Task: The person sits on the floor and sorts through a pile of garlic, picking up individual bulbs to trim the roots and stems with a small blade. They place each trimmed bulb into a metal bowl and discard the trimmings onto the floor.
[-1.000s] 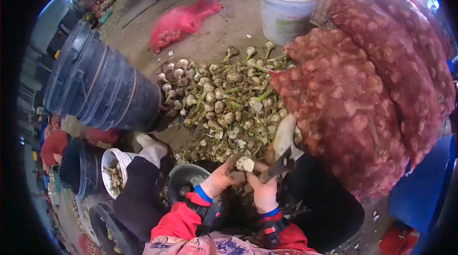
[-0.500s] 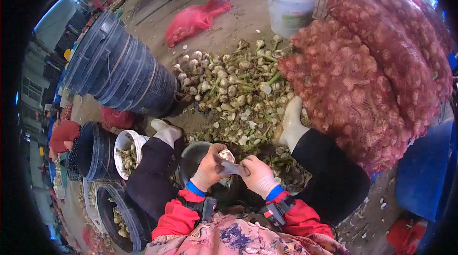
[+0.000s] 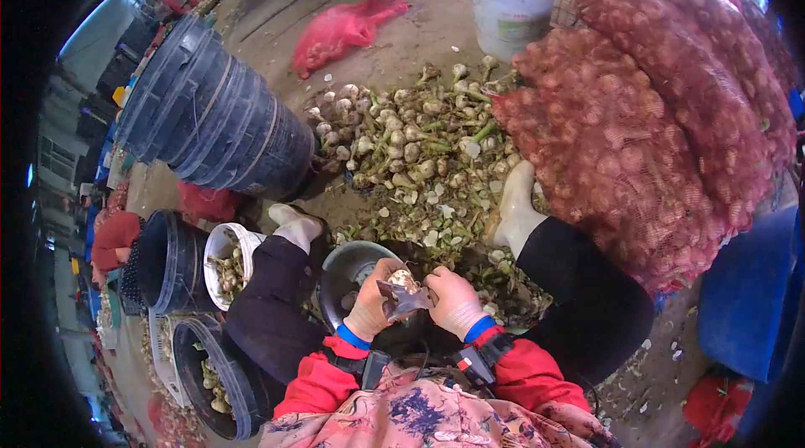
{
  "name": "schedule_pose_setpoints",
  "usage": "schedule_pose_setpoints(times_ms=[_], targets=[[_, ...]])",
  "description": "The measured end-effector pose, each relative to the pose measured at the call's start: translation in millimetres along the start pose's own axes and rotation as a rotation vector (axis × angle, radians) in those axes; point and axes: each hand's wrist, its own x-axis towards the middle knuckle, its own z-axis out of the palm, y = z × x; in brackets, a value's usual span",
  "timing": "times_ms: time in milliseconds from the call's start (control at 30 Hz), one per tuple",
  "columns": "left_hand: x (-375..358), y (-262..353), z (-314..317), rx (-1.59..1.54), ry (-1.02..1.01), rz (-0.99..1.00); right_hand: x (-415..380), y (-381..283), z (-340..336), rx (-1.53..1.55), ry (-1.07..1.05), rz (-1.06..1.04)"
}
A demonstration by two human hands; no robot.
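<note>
My left hand (image 3: 374,300) is closed around a pale garlic bulb (image 3: 402,279). A dark, flat piece (image 3: 404,300) lies across the fingers of that hand, below the bulb, and reaches toward the other hand. My right hand (image 3: 454,300) has its fingers pressed together at the right side of the bulb and the dark piece; what they pinch is too small to tell. Both hands are over the right edge of a grey metal basin (image 3: 337,268) between the knees. A heap of garlic bulbs (image 3: 402,133) with green stems lies on the ground beyond.
Red mesh sacks of garlic (image 3: 620,154) stand at the right. Stacked black buckets (image 3: 226,112) lean at the left. A white bucket (image 3: 215,280) and a black bucket (image 3: 194,364) with garlic flank the left leg. A blue container (image 3: 742,297) is at far right.
The hands have turned slightly around the bulb, and more of the dark piece shows below it. The right hand has shifted slightly. The basin is seen more fully.
</note>
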Motion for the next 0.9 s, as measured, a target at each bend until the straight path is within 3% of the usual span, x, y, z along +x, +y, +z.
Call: schedule_pose_setpoints(times_ms=[67,133,200,233,267,333,367,467,500,667,767,800,867,900], targets=[[-5,12,4,0.122,0.054,0.045,-3,14,7,0.019,-0.008,-0.008],[-13,34,8,0.031,0.051,0.172,-2,73,38,0.167,0.01,0.442],[-16,45,2,-0.099,0.1,0.155,-6,155,74,1.382,0.071,0.585],[-12,47,-6,-0.077,0.12,0.127,11,104,36,0.634,0.047,0.711],[-6,45,-10,-0.067,0.129,0.098,12,73,21,0.628,0.053,0.701],[-2,27,-14,-0.335,0.228,0.064,8,42,10,0.545,0.214,0.518],[1,21,-12,-0.505,0.248,0.045,2,47,22,0.453,0.277,0.314],[5,19,0,-0.901,0.255,0.018,-5,15,10,0.479,0.27,0.087],[6,19,5,-1.122,0.254,0.012,-5,9,9,0.474,0.277,0.095],[14,9,20,-1.205,0.121,0.057,2,-8,-10,0.563,0.317,0.02],[12,28,21,-1.284,0.048,-0.015,3,90,64,0.525,-0.019,0.583],[15,18,15,-1.281,0.043,-0.009,3,100,69,0.525,-0.013,0.577],[12,-27,-4,-0.562,0.241,0.021,2,116,78,0.591,0.108,0.847],[6,-41,-16,-0.954,0.25,-0.149,0,146,106,0.673,0.217,0.79]])
